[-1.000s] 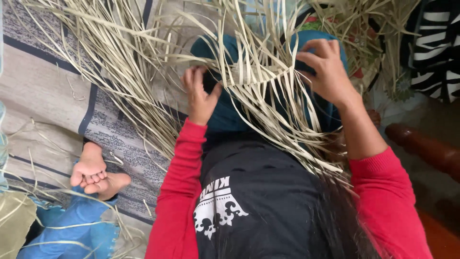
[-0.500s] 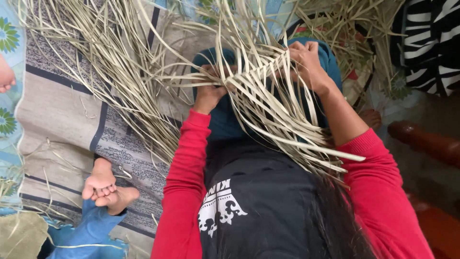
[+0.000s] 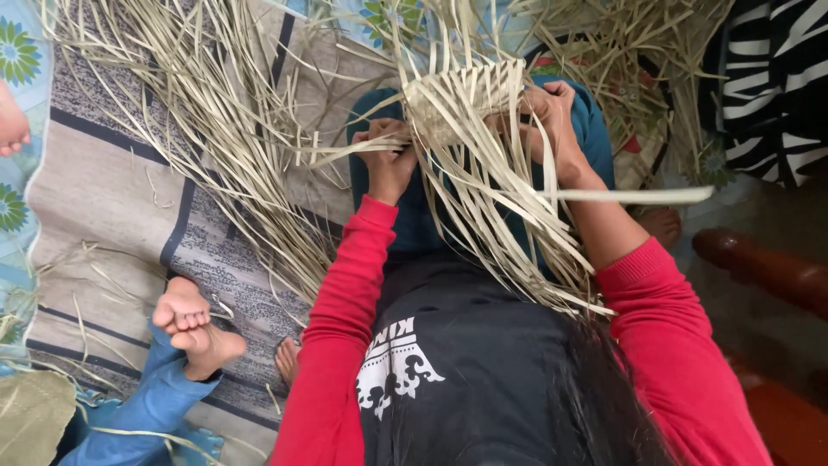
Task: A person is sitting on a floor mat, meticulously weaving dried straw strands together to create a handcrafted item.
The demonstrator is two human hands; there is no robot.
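Observation:
A small woven patch of pale dried leaf strips [image 3: 461, 99] rests over my knees, with many loose strip ends hanging back toward my lap. My left hand [image 3: 385, 155] is closed on strips at the patch's left edge. My right hand [image 3: 547, 116] grips strips at its right edge. One long strip [image 3: 638, 196] sticks out sideways to the right, past my right forearm. Both sleeves are red, and teal trousers [image 3: 412, 207] show under the weave.
A big heap of loose leaf strips [image 3: 198, 112] spreads over a grey patterned mat [image 3: 95, 190] to the left and at the far side. Another person's bare feet [image 3: 191, 324] and blue trouser leg lie near left. A dark wooden furniture leg [image 3: 759, 272] stands at right.
The woven patch has been lifted and tipped away from me. Both hands moved with it, and a long strip has swung out to the right. The view shifted slightly.

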